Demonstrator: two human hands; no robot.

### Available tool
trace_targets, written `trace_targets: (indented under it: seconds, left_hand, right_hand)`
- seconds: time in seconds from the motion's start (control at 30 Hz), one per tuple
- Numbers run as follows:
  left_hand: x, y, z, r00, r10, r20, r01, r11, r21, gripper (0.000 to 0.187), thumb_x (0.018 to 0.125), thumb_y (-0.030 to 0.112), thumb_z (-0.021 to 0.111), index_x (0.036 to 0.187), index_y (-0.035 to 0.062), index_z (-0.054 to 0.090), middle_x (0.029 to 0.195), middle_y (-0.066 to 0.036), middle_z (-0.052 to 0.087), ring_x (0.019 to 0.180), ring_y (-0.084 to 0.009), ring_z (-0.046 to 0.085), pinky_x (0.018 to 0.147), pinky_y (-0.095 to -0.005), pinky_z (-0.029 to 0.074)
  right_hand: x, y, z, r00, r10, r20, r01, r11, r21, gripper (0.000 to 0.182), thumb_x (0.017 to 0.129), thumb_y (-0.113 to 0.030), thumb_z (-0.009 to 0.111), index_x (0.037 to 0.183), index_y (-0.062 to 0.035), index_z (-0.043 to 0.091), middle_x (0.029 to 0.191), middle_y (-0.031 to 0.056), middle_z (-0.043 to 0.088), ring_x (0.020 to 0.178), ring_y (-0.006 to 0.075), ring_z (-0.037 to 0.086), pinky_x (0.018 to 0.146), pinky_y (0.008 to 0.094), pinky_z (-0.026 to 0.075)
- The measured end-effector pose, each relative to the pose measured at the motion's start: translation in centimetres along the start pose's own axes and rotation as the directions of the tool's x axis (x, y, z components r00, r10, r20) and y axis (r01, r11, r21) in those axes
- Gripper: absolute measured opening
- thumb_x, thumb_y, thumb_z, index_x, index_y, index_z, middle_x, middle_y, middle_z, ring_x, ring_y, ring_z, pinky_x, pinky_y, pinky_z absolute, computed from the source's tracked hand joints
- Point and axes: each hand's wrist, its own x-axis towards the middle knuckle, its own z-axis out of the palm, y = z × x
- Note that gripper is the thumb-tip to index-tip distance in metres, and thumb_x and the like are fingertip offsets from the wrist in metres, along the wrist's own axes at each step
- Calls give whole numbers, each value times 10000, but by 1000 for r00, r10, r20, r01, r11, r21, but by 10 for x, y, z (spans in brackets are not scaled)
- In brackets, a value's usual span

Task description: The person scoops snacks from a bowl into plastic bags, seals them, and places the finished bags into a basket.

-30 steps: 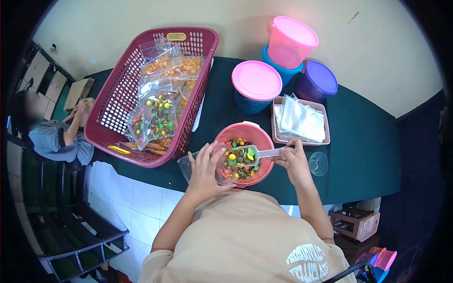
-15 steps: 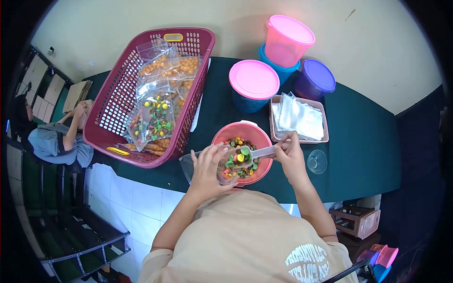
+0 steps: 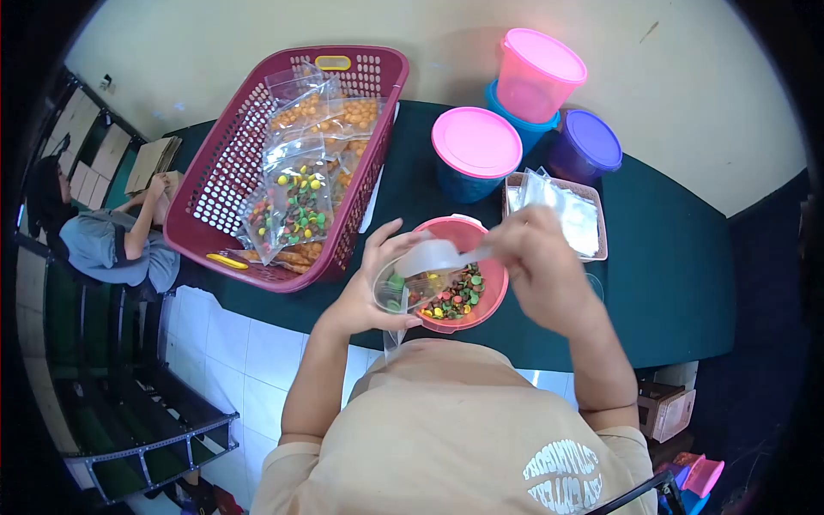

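Observation:
My left hand (image 3: 365, 287) is curved around a clear plastic bag (image 3: 392, 292), keeping its mouth spread. Some green candies show through the bag. My right hand (image 3: 536, 257), smeared by motion, grips the handle of a translucent measuring scoop (image 3: 427, 257). The scoop is tipped over the bag's mouth, its hollow turned away from me. Beneath both hands stands a pink bowl (image 3: 496, 296) with colourful button-shaped candies (image 3: 455, 300) in it. The bag and scoop cover part of the bowl.
A maroon basket (image 3: 184, 236) at left holds filled bags (image 3: 300, 206). Behind the bowl stand a pink-lidded tub (image 3: 476, 146), stacked pink tub (image 3: 541, 77) and purple tub (image 3: 588, 146). A small tray (image 3: 602, 245) holds clear bags. Another person (image 3: 112, 245) sits at far left.
The scoop has gone from level and loaded with candies to tipped over the bag. My right hand has risen and turned; my left hand has tilted the bag, whose end now hangs down.

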Motion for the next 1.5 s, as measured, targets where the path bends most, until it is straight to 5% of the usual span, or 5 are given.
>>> trace_targets:
  seconds: [0.37,0.7,1.03,1.23,1.5]
  left_hand:
    - [26,26,-7,942,85,326,105,845,-525,1181,568,197,860,1452,122,80,1393,-195,418,1319,-325,394,1084,-464,311]
    - [33,28,-4,938,170,303,72,758,-648,1183,549,225,860,1457,144,107,1377,-225,402,1318,-352,389,1092,-506,302]
    - [-20,43,-36,993,114,35,-110,989,-98,1076,576,165,835,1424,89,178,1359,-170,395,1276,-285,418,1081,-448,320]
    - [-46,24,-28,992,-5,-125,58,901,430,937,579,109,817,1367,75,312,1341,-138,401,1255,-273,430,1085,-404,326]
    - [-55,-15,-4,974,-108,-199,222,623,750,888,568,141,820,1335,74,377,1309,-140,420,1229,-323,436,1051,-402,359]
  right_hand:
    - [54,-28,5,854,-127,504,181,982,-60,224,722,15,642,897,-103,565,941,68,571,972,277,502,904,396,368]
    - [60,-36,-7,887,-197,418,258,961,-95,185,720,38,657,830,-73,557,897,64,604,963,260,553,966,438,351]
    - [13,-8,-61,951,183,-249,-122,963,240,175,802,89,597,926,11,501,926,94,580,869,228,628,824,312,486]
    - [-30,65,64,830,538,145,-537,842,-51,160,852,-95,562,979,-12,508,849,252,629,855,461,597,740,478,482]
    - [-82,111,173,740,670,63,-666,716,208,209,782,-46,654,909,-31,489,783,172,644,757,335,676,653,421,514]
